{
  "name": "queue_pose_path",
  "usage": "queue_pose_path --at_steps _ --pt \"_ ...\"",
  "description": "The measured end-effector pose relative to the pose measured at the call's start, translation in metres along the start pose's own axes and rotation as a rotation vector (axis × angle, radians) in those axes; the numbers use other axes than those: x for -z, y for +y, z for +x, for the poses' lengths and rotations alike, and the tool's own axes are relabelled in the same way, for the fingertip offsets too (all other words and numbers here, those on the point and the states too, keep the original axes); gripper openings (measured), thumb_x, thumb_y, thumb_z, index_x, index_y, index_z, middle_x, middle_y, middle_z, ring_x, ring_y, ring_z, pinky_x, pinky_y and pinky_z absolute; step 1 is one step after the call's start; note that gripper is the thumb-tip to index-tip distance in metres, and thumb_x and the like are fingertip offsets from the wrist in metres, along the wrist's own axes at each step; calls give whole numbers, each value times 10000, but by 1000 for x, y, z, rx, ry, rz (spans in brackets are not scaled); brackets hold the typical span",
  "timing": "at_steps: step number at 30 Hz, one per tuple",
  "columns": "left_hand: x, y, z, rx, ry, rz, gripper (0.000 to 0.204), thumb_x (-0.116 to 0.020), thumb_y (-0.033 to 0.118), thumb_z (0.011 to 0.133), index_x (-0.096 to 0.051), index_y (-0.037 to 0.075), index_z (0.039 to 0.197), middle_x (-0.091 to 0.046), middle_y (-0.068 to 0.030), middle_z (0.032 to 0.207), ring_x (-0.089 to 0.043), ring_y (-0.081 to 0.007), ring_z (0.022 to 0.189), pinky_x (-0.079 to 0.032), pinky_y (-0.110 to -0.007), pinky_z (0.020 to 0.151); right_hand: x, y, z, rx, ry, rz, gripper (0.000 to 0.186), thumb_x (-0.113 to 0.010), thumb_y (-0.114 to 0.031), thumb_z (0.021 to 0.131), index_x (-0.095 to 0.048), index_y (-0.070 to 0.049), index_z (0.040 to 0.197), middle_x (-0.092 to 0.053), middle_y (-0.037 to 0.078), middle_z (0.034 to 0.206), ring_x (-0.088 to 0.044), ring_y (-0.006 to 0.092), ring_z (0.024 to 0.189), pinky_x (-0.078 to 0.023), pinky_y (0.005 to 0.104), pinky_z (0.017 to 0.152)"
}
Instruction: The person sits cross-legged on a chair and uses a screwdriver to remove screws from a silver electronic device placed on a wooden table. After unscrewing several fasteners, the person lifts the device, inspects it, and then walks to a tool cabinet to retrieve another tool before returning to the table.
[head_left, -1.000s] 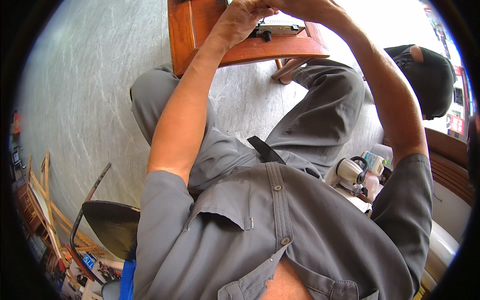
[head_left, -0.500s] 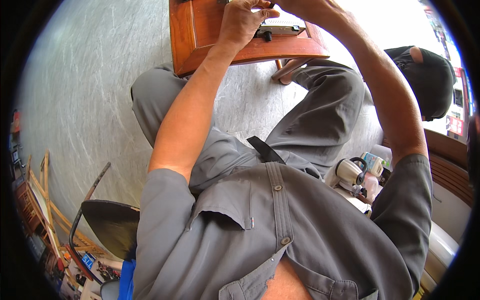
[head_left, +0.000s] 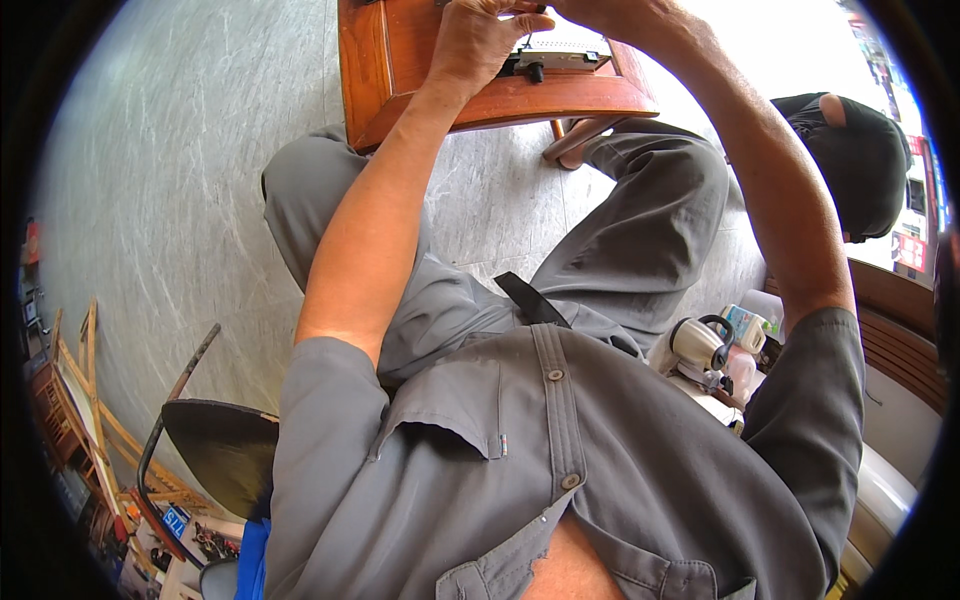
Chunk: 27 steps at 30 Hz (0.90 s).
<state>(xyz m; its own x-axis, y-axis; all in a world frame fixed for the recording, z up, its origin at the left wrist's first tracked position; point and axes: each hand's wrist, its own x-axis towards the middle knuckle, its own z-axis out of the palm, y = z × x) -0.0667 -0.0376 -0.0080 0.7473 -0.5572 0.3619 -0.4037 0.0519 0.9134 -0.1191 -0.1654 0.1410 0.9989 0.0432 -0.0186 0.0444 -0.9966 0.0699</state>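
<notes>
Item 1: metal box (head_left: 575, 52), silvery and shallow, its pale top dotted with small holes, a stubby black knob (head_left: 536, 73) standing out at the near left corner. It lies flat on a reddish-brown wooden stand (head_left: 575, 98), just behind the near edge and partly under my hands.

Item 2: progress. Judged from the pose, the handling is under way and unfinished: the box is set down and both my hands are at it. Its casing looks whole on the side I can see; how much is left does not show.

Item 3: my left hand (head_left: 474, 48), above the box's left end, thumb and forefinger drawn in close to a small dark piece (head_left: 543, 10).

Item 4: my right hand (head_left: 630, 14), reaching in over the far side, near the left. The upper border cuts off my fingertips, so I cannot fairly tell whether either hand is clamped on the dark piece or only touching it.

Item 5: surroundings. Grey marbled floor (head_left: 240, 150) beneath; a white jug (head_left: 700, 342) with a black handle to my right; a black chair seat (head_left: 220, 450) to my left.
</notes>
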Motion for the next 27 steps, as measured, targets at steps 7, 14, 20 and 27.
queue_pose_path --at_steps 7,14,20,27 --pt "-1 8 0 -14 -29 -212 210 -779 71 892 -760 10 1091 -783 -40 985 -675 -75 866 -550 -267 793 -3 6 -4 16 -17 59 452 -664 -422 939 -724 8 812 -697 221 785 -691 389 755 -518 489 687" --pt "9 10 2 -135 -128 -9 189 -740 90 934 -756 10 1105 -782 -48 980 -678 -100 884 -546 -300 824 -8 12 -10 75 3 218 381 -671 -393 925 -701 -13 920 -697 221 874 -689 379 871 -511 491 743" --pt "-3 22 -3 81 45 -325 174 -758 62 912 -753 -3 1073 -778 -57 982 -681 -104 921 -553 -288 835 -6 10 1 102 -30 -77 401 -679 -405 920 -716 -9 870 -696 197 779 -696 380 745 -511 485 659" --pt "4 10 2 -91 -79 -151 176 -764 81 912 -754 10 1073 -778 -54 954 -688 -105 885 -552 -281 819 -17 21 -3 137 69 95 319 -656 -324 940 -717 -26 845 -695 207 797 -695 378 783 -515 486 691"
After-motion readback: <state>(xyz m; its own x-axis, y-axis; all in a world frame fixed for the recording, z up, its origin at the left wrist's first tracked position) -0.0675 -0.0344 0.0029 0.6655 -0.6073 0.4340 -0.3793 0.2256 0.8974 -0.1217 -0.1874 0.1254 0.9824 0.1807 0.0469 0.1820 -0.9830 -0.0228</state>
